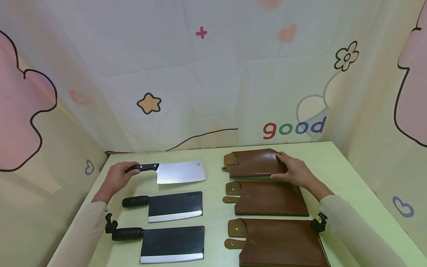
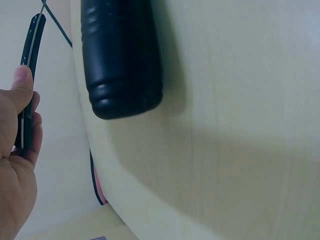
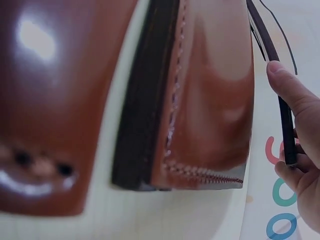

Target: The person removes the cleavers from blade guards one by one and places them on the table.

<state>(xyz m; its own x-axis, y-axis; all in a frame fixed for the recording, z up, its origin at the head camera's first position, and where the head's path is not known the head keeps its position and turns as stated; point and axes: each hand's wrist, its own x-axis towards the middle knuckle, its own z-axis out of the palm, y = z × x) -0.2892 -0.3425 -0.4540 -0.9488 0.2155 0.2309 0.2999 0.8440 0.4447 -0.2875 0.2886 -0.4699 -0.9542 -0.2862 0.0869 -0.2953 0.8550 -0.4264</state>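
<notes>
My left hand (image 1: 119, 177) grips the black riveted handle (image 1: 146, 167) of a cleaver with a bright silver blade (image 1: 180, 172), at the back left of the table. In the left wrist view the thumb lies along that handle (image 2: 33, 45). At the back right, my right hand (image 1: 295, 171) pinches the right end of a brown leather knife sheath (image 1: 255, 163), its unfastened flap and strap pointing left. The right wrist view shows thumb and fingers on the sheath's edge (image 3: 286, 120). Whether the sheath is lifted, I cannot tell.
Two black-bladed cleavers, a middle one (image 1: 175, 206) and a front one (image 1: 172, 243), lie with handles to the left. Opposite them lie a middle sheath (image 1: 271, 198) and a larger front sheath (image 1: 283, 241). A printed curtain (image 1: 213, 92) borders the pale table (image 1: 215, 163).
</notes>
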